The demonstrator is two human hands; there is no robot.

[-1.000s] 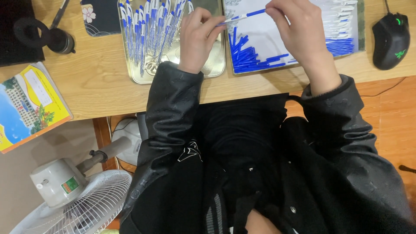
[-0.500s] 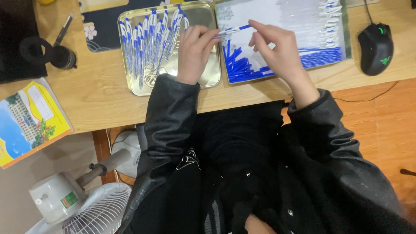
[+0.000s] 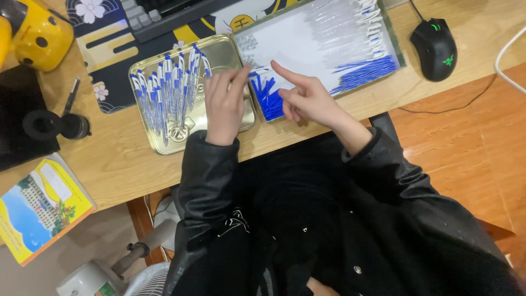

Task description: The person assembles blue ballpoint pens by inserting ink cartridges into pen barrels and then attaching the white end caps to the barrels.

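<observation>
My left hand (image 3: 224, 104) lies flat with its fingers stretched over the right side of a gold metal tray (image 3: 164, 143), which holds several blue-and-white pens (image 3: 170, 93). My right hand (image 3: 309, 100) hovers over the near left corner of a white-lined tray (image 3: 307, 46). Its index finger points at a pile of small blue pen parts (image 3: 267, 97). I see nothing held in either hand. A second blue pile (image 3: 364, 70) and several clear barrels (image 3: 345, 24) lie farther back in that tray.
A black mouse (image 3: 435, 48) sits at the right of the wooden desk (image 3: 109, 164). Behind the trays is a keyboard (image 3: 164, 13) on a patterned mat. A yellow object (image 3: 33, 30), black items (image 3: 49, 123) and a colourful book (image 3: 41, 205) are on the left. A fan (image 3: 109, 277) stands below.
Both hands held a pen together over the white-lined tray before. Now they are apart and lower, and no pen shows between them. The view has shifted, showing more of the desk's far side.
</observation>
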